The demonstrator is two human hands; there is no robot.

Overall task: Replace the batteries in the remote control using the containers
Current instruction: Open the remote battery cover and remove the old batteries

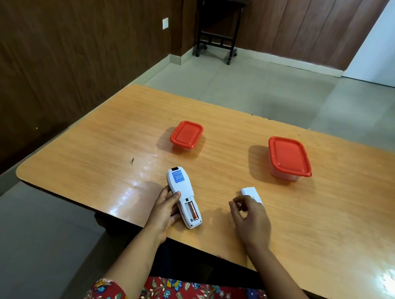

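A white remote control [181, 188] lies face down near the table's front edge, its battery bay uncovered with one copper-coloured battery [193, 211] inside. My left hand [165, 208] grips the remote's left side. My right hand [249, 217] pinches a second battery [239, 203] between its fingertips, just right of the remote. The white battery cover [250, 192] lies on the table behind that hand. Two clear containers with red lids stand farther back: a small one [186, 136] on the left and a larger one [288, 158] on the right, both closed.
The wooden table [334, 221] has a rounded front-left corner and shiny patches. Beyond it is tiled floor, a dark side table [219, 24] on castors with a small white pot, and wood-panelled walls.
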